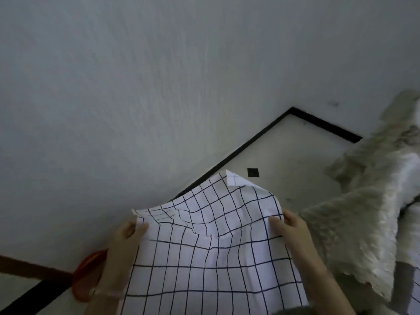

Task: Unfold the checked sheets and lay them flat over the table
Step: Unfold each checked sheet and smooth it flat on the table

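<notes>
A white sheet with a dark checked grid hangs in the air in front of me, held up by both hands. My left hand pinches its upper left corner. My right hand grips its right edge near the top. The top right corner of the sheet is folded over, and the cloth between my hands sags in creases. The table is not in view.
A pale wall fills most of the view and meets a light floor along a black skirting line. A fluffy cream blanket lies at the right. A red round object and a brown bar sit at the lower left.
</notes>
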Demonstrator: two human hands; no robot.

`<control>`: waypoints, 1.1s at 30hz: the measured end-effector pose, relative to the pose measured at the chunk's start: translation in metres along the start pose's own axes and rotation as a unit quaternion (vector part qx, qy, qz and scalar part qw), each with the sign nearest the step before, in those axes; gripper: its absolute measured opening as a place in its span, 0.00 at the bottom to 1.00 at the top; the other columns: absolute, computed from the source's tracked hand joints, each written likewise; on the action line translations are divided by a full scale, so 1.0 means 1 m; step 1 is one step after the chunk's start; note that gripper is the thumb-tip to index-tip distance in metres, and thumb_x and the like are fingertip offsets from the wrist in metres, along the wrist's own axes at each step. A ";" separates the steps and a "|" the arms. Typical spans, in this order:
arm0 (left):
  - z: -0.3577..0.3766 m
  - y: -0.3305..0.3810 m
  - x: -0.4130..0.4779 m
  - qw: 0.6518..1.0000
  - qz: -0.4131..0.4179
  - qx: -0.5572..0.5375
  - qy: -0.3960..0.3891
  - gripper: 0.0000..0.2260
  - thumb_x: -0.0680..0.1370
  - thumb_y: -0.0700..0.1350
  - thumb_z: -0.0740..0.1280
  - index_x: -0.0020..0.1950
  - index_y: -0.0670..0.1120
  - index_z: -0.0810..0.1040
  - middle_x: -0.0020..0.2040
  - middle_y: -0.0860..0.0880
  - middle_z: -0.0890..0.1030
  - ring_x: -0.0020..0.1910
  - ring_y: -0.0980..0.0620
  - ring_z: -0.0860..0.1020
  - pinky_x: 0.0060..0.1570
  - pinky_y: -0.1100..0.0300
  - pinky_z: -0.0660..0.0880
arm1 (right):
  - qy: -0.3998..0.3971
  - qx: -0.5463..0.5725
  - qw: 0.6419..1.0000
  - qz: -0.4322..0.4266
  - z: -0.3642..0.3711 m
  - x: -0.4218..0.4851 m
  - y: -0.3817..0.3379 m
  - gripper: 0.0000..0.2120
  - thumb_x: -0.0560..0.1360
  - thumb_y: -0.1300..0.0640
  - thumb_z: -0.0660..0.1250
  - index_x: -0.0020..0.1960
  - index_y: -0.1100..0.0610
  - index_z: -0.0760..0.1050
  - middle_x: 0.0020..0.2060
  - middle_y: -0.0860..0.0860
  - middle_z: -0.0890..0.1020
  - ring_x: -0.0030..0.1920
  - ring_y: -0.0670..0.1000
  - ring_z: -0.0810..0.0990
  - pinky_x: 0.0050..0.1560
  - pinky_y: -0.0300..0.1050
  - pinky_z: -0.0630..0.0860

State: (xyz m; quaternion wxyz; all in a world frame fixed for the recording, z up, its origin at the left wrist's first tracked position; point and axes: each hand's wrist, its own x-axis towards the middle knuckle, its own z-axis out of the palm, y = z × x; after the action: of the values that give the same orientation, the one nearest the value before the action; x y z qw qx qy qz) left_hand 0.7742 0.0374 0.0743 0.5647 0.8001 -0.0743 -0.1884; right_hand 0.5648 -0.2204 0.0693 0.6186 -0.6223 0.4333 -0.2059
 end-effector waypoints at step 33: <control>0.594 0.320 0.549 0.886 0.102 0.086 -0.444 0.04 0.78 0.38 0.65 0.46 0.39 0.79 0.41 0.43 0.82 0.41 0.46 0.79 0.38 0.57 0.75 | 0.476 0.139 0.864 0.090 -0.173 0.503 -0.125 0.06 0.75 0.65 0.64 0.43 0.59 0.79 0.38 0.58 0.82 0.39 0.56 0.79 0.39 0.46 0.75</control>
State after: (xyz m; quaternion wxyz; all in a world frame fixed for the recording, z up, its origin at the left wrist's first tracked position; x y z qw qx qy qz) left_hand 1.0790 -0.7771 0.0804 0.4179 0.6663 -0.4140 -0.4583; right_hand 0.7351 -0.7395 0.0726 0.4329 -0.3141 0.6962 -0.4788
